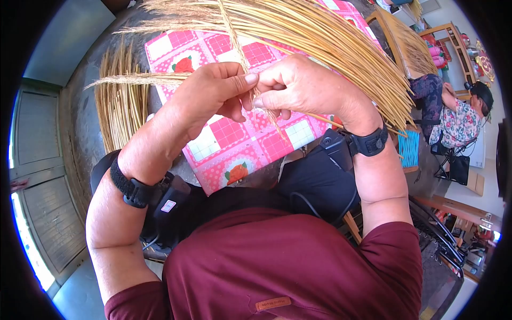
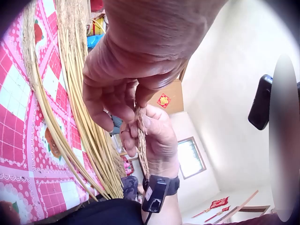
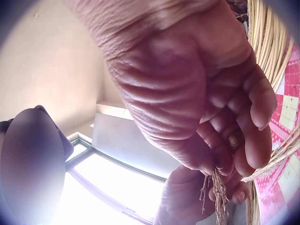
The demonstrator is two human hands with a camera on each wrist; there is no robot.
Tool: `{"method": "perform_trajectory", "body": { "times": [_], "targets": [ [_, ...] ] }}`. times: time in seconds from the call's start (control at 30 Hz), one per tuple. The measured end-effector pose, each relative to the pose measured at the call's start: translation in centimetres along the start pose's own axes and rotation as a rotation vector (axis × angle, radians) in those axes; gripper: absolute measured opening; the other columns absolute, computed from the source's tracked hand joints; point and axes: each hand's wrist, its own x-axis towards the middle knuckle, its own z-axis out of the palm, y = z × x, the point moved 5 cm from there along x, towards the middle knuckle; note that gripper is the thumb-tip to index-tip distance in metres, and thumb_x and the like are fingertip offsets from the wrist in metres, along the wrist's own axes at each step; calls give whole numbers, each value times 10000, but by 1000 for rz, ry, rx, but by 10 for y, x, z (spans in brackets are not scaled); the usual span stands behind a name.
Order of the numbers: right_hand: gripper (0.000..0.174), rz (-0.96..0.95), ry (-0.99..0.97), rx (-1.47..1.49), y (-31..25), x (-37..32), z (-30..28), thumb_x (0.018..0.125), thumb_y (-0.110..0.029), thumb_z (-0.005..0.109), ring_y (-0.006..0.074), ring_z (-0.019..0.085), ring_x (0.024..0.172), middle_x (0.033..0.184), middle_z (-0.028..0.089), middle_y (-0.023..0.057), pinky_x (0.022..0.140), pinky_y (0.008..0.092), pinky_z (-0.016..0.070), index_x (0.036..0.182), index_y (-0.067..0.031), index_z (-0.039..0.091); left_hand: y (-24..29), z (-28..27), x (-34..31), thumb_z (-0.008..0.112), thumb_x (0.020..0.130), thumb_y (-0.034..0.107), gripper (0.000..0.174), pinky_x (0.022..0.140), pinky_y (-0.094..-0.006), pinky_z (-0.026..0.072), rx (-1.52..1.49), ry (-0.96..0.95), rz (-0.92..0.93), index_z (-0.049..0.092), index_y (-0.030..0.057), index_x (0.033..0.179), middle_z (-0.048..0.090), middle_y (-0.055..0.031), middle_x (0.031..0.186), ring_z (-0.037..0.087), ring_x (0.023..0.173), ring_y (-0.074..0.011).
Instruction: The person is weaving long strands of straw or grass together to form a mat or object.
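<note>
Step in hand, as judged from the grip: one stalk is being singled out and worked between both hands, just above the lap. The left hand (image 1: pixel 213 93) pinches the single stalk (image 1: pixel 232 37) between thumb and forefinger, the remaining fingers curled loosely beneath. The right hand (image 1: pixel 301 88) meets it fingertip to fingertip, its fingers clenched round the same stalk, with the thumb pressing from the near side. The stalk runs through the pinch: its short lower end hangs below the fingertips, and its tufted upper length rises past the knuckles. The right wrist view shows a frayed tuft protruding under the right fingers; the left wrist view shows the stalk held upright between the two palms. Behind the right knuckles, a straw bundle (image 1: pixel 341 48) fans out, passing under that wrist. Below both hands lies a pink checked cloth (image 1: pixel 234 133). Beyond the left fingers, well apart, a second bundle (image 1: pixel 120 109) lies on the dark surface. Farthest off, past the right wrist, a seated person (image 1: pixel 456 120) is at work. The next move probably calls for one pinch to hold firm while the other slides along the stalk; the stalk looks thin and brittle, so light pressure is advisable.
</note>
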Motion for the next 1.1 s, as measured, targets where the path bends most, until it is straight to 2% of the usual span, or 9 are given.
{"method": "perform_trajectory", "body": {
  "times": [0.13,0.33,0.63,0.8,0.93,1.0,1.03,1.07,1.1],
  "targets": [
    [199,-2,35,-34,-3,-3,-5,846,-173,556,116,616,591,635,613,59,548,265,511,757,-9,626,3,-1,0,532,956,275,242,547,-210,469,41,-54,1,583,57,861,607,-29,705,569,580,-91],
    [188,-35,30,14,1,-4,-7,844,-170,549,115,609,578,617,604,54,541,262,502,751,-21,614,10,-1,-3,495,969,248,245,507,-202,411,87,-28,32,580,52,851,606,-43,658,563,555,-98],
    [206,-68,55,-50,2,-5,-9,837,-187,563,113,585,546,574,575,48,521,264,473,722,-22,607,12,-4,-3,536,934,271,269,534,-215,420,63,-39,12,615,61,786,612,-34,643,529,546,-87],
    [196,-35,55,-180,0,-6,-9,840,-183,566,105,527,559,612,567,21,530,286,428,741,-18,608,17,-3,-4,500,940,224,237,534,-208,416,281,-33,19,601,66,795,607,-20,665,521,557,-70],
    [175,-68,79,-276,6,-1,-3,819,-181,573,136,519,550,598,546,70,533,303,417,766,-19,614,19,4,-8,509,924,164,174,568,-230,437,561,-103,47,603,39,847,595,-31,665,547,594,-75],
    [164,-101,88,-355,6,2,1,813,-176,575,175,545,557,605,552,108,547,324,435,794,-21,622,20,9,-12,533,897,129,125,596,-277,458,833,-72,203,601,25,889,602,-71,680,583,625,-132],
    [182,-91,87,-391,8,3,4,818,-190,572,226,574,604,645,583,130,586,354,456,810,-22,640,19,10,-14,544,883,111,112,610,-301,468,967,-55,283,600,18,909,605,-91,687,602,640,-161],
    [202,-82,83,-426,9,4,6,823,-204,568,277,603,651,685,613,152,625,383,477,826,-23,657,18,13,-14,580,843,96,119,644,-368,474,1074,-13,410,594,22,936,609,-145,725,620,690,-270],
    [223,-72,79,-460,11,5,9,828,-219,565,328,633,697,725,643,174,664,412,499,842,-25,675,15,13,-14,588,838,98,120,652,-379,476,1082,-28,396,594,23,932,614,-150,742,619,710,-293]
  ]
}}
